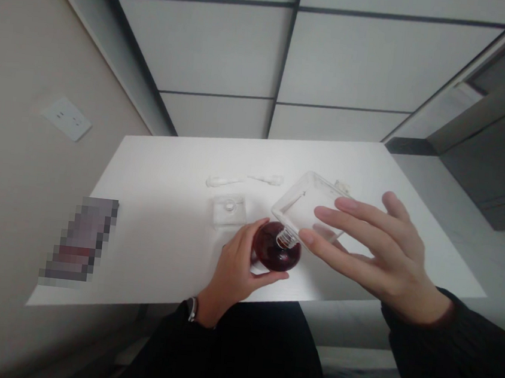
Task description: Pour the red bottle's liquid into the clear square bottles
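Observation:
My left hand (245, 257) is wrapped round a round glass bottle (268, 254) of dark red colour, its clear threaded neck uncapped and leaning to the right. Between the fingers and thumb of my right hand (376, 250) is a clear square container (300, 200), tilted, its lower edge close by the bottle's neck. Whether the two touch I cannot tell, nor whether any liquid is in the container. Left of the bottle, a clear square block with a round opening on top (230, 210) rests on the table.
Two slender clear pieces with thicker ends (224, 182) lie farther back on the white table (154, 215). A small clear item (342, 186) is partly hidden behind my right hand's container. At the left edge is a pixelated flat object (80, 240). A wall socket (68, 118) sits beyond.

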`<state>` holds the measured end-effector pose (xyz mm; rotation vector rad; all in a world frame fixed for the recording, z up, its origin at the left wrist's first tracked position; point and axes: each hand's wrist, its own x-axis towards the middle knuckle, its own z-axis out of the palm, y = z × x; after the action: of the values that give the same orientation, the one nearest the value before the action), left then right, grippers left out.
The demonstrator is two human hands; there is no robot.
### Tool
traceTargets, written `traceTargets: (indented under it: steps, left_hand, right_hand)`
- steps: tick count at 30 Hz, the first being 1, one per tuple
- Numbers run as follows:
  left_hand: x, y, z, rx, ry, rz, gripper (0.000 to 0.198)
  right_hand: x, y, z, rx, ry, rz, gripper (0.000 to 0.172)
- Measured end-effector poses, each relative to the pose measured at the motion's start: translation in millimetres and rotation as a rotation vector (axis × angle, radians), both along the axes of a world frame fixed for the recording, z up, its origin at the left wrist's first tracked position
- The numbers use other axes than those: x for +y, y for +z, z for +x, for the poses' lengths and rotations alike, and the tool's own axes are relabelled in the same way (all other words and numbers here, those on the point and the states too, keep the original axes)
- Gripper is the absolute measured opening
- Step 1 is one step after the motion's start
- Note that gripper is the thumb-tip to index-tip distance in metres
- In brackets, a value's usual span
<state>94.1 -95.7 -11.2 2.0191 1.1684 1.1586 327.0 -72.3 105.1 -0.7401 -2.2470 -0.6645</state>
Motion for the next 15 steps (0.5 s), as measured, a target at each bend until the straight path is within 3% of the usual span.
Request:
traceTargets:
  steps: [15]
  left_hand:
    - [-0.7, -0.7, -0.5, -0.008, -0.006, 0.008, 0.093]
  right_hand:
    - [0.7, 3.2, 0.7, -0.035, -0.018, -0.001, 0.059]
